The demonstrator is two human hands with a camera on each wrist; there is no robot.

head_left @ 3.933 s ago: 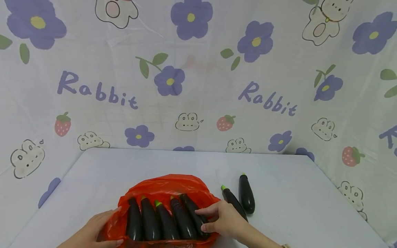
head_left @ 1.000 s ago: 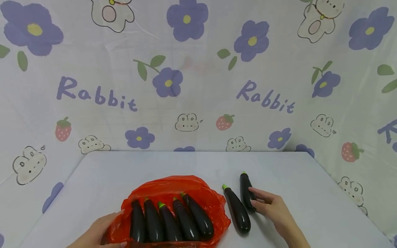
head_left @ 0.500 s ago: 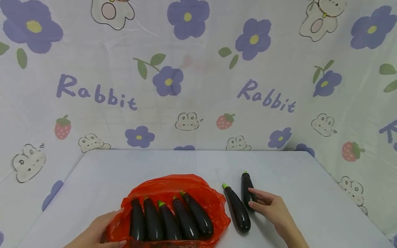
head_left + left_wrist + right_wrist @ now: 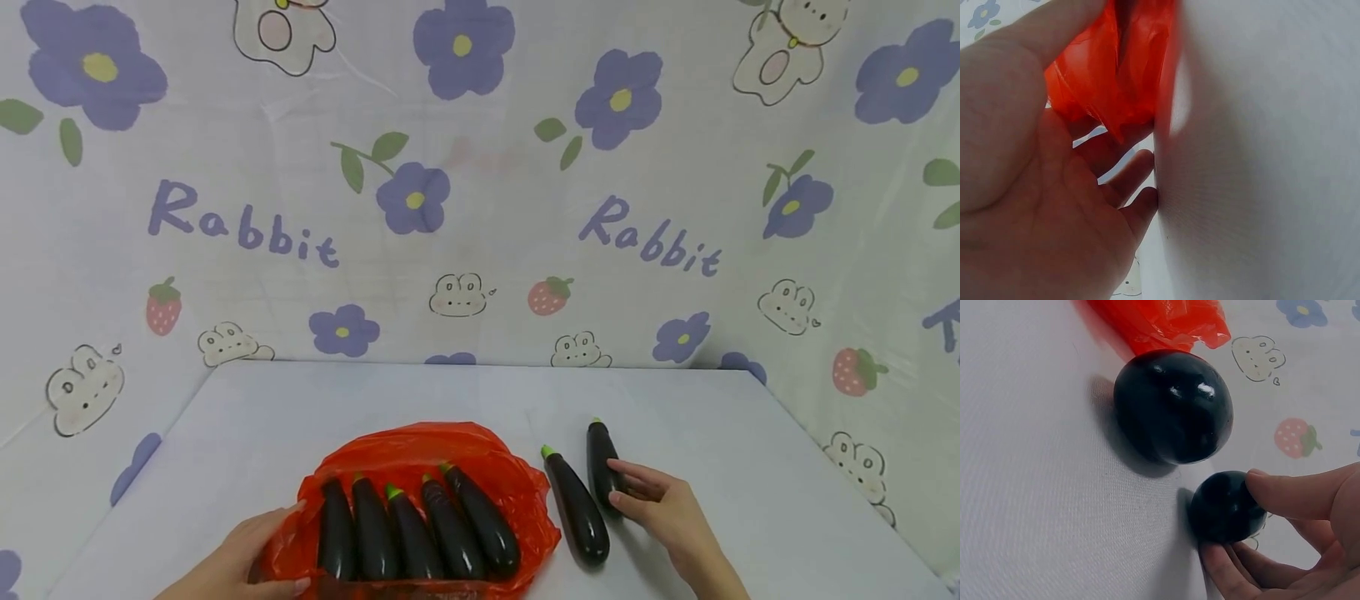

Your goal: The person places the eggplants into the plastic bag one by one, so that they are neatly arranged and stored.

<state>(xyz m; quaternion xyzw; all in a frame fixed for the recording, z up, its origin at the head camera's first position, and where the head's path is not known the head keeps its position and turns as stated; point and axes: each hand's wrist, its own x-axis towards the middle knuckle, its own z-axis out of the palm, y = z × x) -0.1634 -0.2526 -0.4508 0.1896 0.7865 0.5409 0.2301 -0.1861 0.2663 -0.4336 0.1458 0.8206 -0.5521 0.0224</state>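
An opened red plastic bag (image 4: pixel 442 440) lies at the table's front with several dark eggplants (image 4: pixel 411 537) side by side in it. My left hand (image 4: pixel 236 554) holds the bag's left side; up close, red plastic (image 4: pixel 1113 69) sits between thumb and fingers. Right of the bag are two loose eggplants. My right hand (image 4: pixel 667 508) grips the lower end of the farther eggplant (image 4: pixel 602 454), thumb on one side and fingers on the other. Its rounded end (image 4: pixel 1225 509) shows in the right wrist view. The nearer eggplant (image 4: pixel 576 510) lies untouched between bag and hand.
The white table (image 4: pixel 712 450) stretches behind and to both sides of the bag. A printed cloth (image 4: pixel 480 233) with rabbits, flowers and strawberries hangs behind it and along the sides.
Earlier my right hand was on the rightmost eggplant in the bag; it has let go and moved right onto the farther loose eggplant. Over the last second both hands stay nearly still.
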